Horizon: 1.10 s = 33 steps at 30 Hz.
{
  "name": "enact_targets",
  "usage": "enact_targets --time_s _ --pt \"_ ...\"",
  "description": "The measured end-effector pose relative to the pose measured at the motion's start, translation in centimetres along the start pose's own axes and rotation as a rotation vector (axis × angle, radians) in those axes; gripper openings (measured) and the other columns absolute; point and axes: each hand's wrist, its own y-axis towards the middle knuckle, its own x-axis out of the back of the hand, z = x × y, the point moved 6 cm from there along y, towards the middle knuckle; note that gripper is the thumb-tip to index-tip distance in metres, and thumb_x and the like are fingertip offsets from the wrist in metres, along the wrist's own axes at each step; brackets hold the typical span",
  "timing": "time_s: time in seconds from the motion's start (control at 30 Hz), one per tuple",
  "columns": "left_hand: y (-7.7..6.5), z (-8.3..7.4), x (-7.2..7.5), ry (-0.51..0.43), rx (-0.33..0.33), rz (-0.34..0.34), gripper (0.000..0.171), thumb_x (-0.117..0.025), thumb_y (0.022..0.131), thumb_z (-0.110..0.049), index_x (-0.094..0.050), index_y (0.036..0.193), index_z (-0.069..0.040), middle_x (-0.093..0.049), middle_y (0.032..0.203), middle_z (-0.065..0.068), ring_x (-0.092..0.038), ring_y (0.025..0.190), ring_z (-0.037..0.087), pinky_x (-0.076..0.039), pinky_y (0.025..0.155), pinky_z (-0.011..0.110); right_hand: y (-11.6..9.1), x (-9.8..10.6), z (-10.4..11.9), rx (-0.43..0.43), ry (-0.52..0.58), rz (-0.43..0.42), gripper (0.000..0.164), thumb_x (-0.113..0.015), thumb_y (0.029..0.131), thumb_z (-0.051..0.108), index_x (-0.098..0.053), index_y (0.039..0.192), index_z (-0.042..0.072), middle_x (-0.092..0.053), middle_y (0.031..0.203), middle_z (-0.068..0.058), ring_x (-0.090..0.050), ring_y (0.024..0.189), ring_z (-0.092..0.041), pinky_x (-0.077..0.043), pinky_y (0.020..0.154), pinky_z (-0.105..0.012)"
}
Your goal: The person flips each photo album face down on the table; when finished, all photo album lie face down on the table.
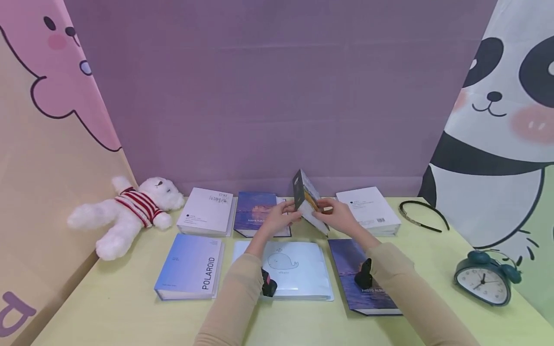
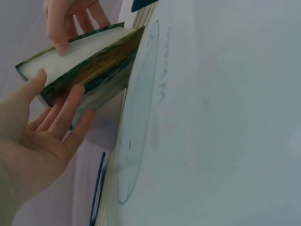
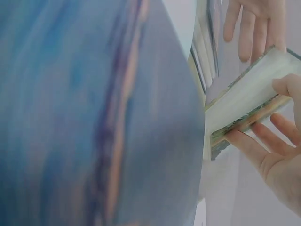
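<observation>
Left hand (image 1: pixel 279 218), right hand (image 1: pixel 339 216): we found both gripping one tilted book (image 1: pixel 308 207) near the tabletop's (image 1: pixel 130 312) far edge.
Alarm clock (image 1: pixel 482 282): we noted it by the right edge.

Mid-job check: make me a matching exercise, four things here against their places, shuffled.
Things
1. small green-and-gold rectangular book
2. white plush bear in a red-striped sweater
3. teal twin-bell alarm clock
4. thin, curved black headband

Places
A. back right, beside a white rectangular album
B. front right
C. back left, lying down
D. between the left hand and right hand

Pairs: 1-D; 2-C; 3-B; 4-A
</observation>
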Motion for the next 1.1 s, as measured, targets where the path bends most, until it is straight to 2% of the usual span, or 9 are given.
enact_targets --time_s 0.1,0.2,0.33,0.47,0.6,0.77,0.97,1.1 --pt "0.0 -0.4 0.0 -0.003 -0.038 -0.031 0.052 -0.057 0.094 -0.019 -0.040 0.141 -0.005 -0.055 0.130 0.018 -0.063 0.107 0.030 -0.048 0.096 0.047 -0.1 -0.1 0.5 0.027 0.056 -0.015 0.048 -0.066 0.087 0.031 -0.057 0.120 -0.003 -0.060 0.115 -0.022 -0.064 0.099 -0.036 -0.057 0.076 -0.036" --pt "-0.1 -0.5 0.3 0.033 -0.061 -0.074 0.046 -0.056 0.095 -0.018 -0.044 0.138 -0.004 -0.055 0.130 0.018 -0.060 0.111 0.030 -0.050 0.094 0.042 -0.1 -0.5 0.9 0.008 0.085 0.000 0.049 -0.066 0.086 0.029 -0.056 0.120 -0.003 -0.058 0.118 -0.022 -0.062 0.102 -0.037 -0.057 0.075 -0.037" --pt "-0.1 -0.6 0.6 0.052 -0.083 -0.113 0.040 -0.054 0.095 -0.014 -0.049 0.133 -0.003 -0.055 0.130 0.018 -0.057 0.114 0.031 -0.052 0.090 0.040 0.4 -1.0 1.4 -0.004 0.103 0.015 0.057 -0.068 0.085 0.017 -0.045 0.134 -0.002 -0.050 0.130 -0.025 -0.055 0.112 -0.042 -0.054 0.084 -0.046" --pt "-0.1 -0.8 0.6 0.010 -0.090 -0.100 0.041 -0.052 0.096 -0.011 -0.047 0.136 -0.003 -0.052 0.134 0.020 -0.055 0.118 0.032 -0.053 0.087 0.042 0.9 -0.9 2.6 0.111 0.115 -0.010 0.070 -0.069 0.083 0.005 -0.033 0.143 0.000 -0.040 0.139 -0.028 -0.047 0.120 -0.046 -0.047 0.092 -0.053" --pt "-0.2 -0.9 0.7 0.007 -0.090 -0.086 0.045 -0.052 0.096 -0.013 -0.044 0.140 -0.006 -0.051 0.135 0.018 -0.052 0.122 0.031 -0.054 0.086 0.040 0.8 -0.8 3.3 0.178 0.111 -0.022 0.068 -0.069 0.083 0.002 -0.037 0.142 0.001 -0.036 0.140 -0.028 -0.045 0.121 -0.047 -0.045 0.094 -0.055" --pt "-0.2 -0.9 0.6 -0.012 -0.100 -0.081 0.046 -0.054 0.096 -0.015 -0.044 0.140 -0.009 -0.051 0.136 0.016 -0.052 0.122 0.031 -0.055 0.084 0.037 0.4 -0.8 2.8 0.144 0.179 0.030 0.065 -0.068 0.083 0.002 -0.038 0.141 0.002 -0.035 0.141 -0.024 -0.041 0.126 -0.044 -0.045 0.096 -0.053" --pt "-0.2 -1.1 0.2 0.000 -0.098 -0.063 0.049 -0.058 0.094 -0.021 -0.045 0.140 -0.014 -0.051 0.138 0.012 -0.053 0.122 0.027 -0.054 0.087 0.035 0.1 -0.5 1.6 0.044 0.275 0.089 0.069 -0.066 0.085 0.002 -0.031 0.144 0.006 -0.027 0.148 -0.022 -0.039 0.128 -0.047 -0.045 0.097 -0.051" --pt "-0.2 -1.2 -0.2 -0.012 -0.088 -0.040 0.047 -0.058 0.094 -0.021 -0.047 0.138 -0.010 -0.050 0.138 0.012 -0.053 0.123 0.027 -0.053 0.089 0.036 -0.4 -0.3 1.0 0.004 0.312 0.144 0.071 -0.065 0.087 0.006 -0.026 0.146 0.010 -0.022 0.150 -0.021 -0.033 0.132 -0.047 -0.041 0.101 -0.051"
